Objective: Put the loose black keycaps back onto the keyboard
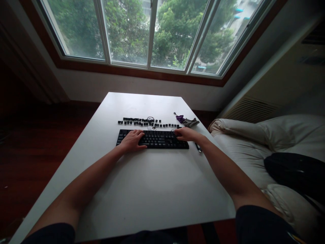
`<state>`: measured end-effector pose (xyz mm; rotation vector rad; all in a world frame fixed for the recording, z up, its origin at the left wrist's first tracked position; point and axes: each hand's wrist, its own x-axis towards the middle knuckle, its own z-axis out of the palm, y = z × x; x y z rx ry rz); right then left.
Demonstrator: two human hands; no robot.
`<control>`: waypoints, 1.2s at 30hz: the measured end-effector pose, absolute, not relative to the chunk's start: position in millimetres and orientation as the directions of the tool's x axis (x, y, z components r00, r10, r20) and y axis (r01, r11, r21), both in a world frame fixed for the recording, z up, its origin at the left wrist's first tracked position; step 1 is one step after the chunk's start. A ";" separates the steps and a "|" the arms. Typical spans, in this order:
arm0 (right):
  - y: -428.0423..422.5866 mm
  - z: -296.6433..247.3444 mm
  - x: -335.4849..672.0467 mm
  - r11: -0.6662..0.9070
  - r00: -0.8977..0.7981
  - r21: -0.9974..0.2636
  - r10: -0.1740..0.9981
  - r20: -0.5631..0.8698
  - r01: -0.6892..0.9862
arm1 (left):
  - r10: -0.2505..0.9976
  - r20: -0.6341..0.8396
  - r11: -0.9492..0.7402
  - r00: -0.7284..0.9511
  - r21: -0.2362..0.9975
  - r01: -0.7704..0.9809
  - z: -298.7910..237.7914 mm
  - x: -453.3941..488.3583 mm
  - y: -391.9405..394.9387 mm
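Note:
A black keyboard lies across the far half of a white table. My left hand rests flat on the keyboard's left part, fingers spread over the keys. At the keyboard's upper right corner sits my right hand, its fingers curled toward the top edge; I cannot make out anything held in them. Just behind the keyboard runs a row of several loose black keycaps, with a wire keycap puller among them.
A purple object with a grey cloth lies at the table's far right. A small dark object sits by the right edge. White and black cushions lie to the right. A window fills the far wall; the floor is dark wood.

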<state>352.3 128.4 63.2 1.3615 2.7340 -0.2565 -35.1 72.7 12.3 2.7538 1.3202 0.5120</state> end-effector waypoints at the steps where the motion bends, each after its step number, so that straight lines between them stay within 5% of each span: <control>1: 128.6 63.4 352.1 0.590 -0.601 -0.113 0.787 -0.142 0.799 | 0.767 0.273 -0.634 0.581 0.181 0.752 12.2 -35.1 72.7; 8: 132.6 62.1 353.0 0.571 -0.588 -0.147 0.797 -0.138 0.808 | 0.762 0.278 -0.638 0.584 0.170 0.751 12.2 -35.0 74.7; 17: 146.3 55.2 367.9 0.476 -0.559 -0.334 0.797 -0.227 0.814 | 0.760 0.285 -0.640 0.584 0.176 0.748 10.8 -34.8 74.1; 28: 138.8 63.0 352.0 0.585 -0.592 -0.104 0.774 -0.224 0.804 | 0.767 0.282 -0.632 0.576 0.180 0.754 9.9 -34.2 74.9; 36: 139.1 60.8 363.0 0.429 -0.513 -0.416 0.851 -0.112 0.802 | 0.772 0.271 -0.628 0.575 0.182 0.757 12.8 -35.1 74.0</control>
